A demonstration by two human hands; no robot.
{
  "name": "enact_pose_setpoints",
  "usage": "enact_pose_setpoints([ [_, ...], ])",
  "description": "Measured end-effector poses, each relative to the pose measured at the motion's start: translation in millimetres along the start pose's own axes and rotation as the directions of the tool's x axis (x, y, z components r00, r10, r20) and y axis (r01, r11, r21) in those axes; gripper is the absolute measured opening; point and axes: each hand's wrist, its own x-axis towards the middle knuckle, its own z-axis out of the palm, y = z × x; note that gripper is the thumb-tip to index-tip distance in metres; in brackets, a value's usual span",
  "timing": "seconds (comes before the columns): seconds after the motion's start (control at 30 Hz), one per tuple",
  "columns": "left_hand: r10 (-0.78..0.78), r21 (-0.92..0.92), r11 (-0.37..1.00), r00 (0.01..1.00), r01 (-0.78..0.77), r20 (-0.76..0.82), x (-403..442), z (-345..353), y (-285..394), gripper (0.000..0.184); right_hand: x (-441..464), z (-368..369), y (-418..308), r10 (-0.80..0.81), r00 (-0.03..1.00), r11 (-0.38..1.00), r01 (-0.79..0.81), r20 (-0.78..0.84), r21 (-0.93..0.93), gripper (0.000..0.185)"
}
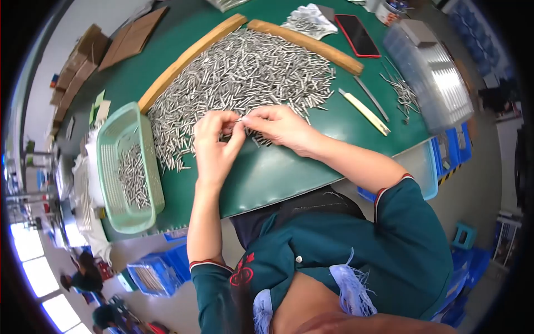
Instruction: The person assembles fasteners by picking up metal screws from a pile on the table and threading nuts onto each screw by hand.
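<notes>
My left hand (214, 139) and my right hand (285, 129) meet at the near edge of a large pile of small metal pins (250, 72) on the green table (261, 178). Fingertips of both hands pinch one small metal pin (240, 119), mostly hidden by the fingers. To the left of my left hand stands a light green plastic basket (150, 167) with a heap of similar pins (132, 175) inside. A yellow utility knife (365, 114) lies to the right of my right hand, beside a thin metal strip (371, 98).
Two wooden bars, one on the left (189, 61) and one on the right (306, 45), border the pile. Beyond lie a red-edged phone (357, 36) and a white cloth (311, 14) with pins. Clear plastic boxes (428, 72) stand at the right edge. People (86, 273) are at lower left.
</notes>
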Motion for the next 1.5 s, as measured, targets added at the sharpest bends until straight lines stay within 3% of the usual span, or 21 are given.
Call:
enact_pose_setpoints([
  [0.07,-0.120,-0.157,0.980,0.993,0.122,0.020,-5,3,-3,0.012,0,0,0,0.011,1.000,0.999,-0.010,0.013,-0.031,0.022],
  [0.33,-0.316,-0.507,0.790,0.938,0.344,0.143,-14,6,-17,0.012,-3,1,-9,0.188,0.982,0.982,-0.188,0.037,0.003,0.026],
  [0.6,-0.362,-0.588,0.704,0.914,0.398,0.184,-13,4,-9,0.013,-2,-1,-7,0.202,0.977,0.978,-0.205,0.065,0.028,0.026],
  [0.67,-0.342,-0.566,0.733,0.923,0.378,0.174,-13,4,-11,0.013,-2,-2,-7,0.200,0.978,0.979,-0.202,0.059,0.035,0.026],
  [0.77,-0.304,-0.524,0.781,0.940,0.340,0.157,-13,2,-10,0.013,-2,-3,-8,0.127,0.992,0.985,-0.126,0.000,-0.114,0.026],
  [0.97,-0.186,-0.354,0.913,0.980,0.201,0.077,-11,1,-9,0.016,4,-8,7,-0.182,0.983,0.936,0.176,0.009,-0.304,0.027],
  [1.1,-0.155,-0.234,0.957,0.984,0.172,0.086,-11,0,-6,0.028,1,-4,1,-0.192,0.981,0.938,0.189,0.020,-0.290,0.028],
  [1.17,-0.151,-0.289,0.941,0.982,0.178,0.112,-12,1,-5,0.037,2,-5,1,-0.147,0.989,0.947,0.151,0.033,-0.284,0.031],
  [1.27,-0.140,-0.340,0.924,0.981,0.177,0.131,-15,4,-5,0.047,0,-9,-10,0.214,0.971,0.976,-0.207,0.110,-0.072,0.030],
  [1.37,-0.077,-0.299,0.949,0.993,0.101,0.090,-16,4,-4,0.051,1,-6,-7,0.333,0.917,0.887,-0.383,0.218,0.258,0.028],
  [1.5,0.010,-0.238,0.971,1.000,-0.008,0.008,-15,7,-5,0.048,4,-11,-2,0.420,0.846,0.642,-0.533,0.330,0.551,0.028],
])
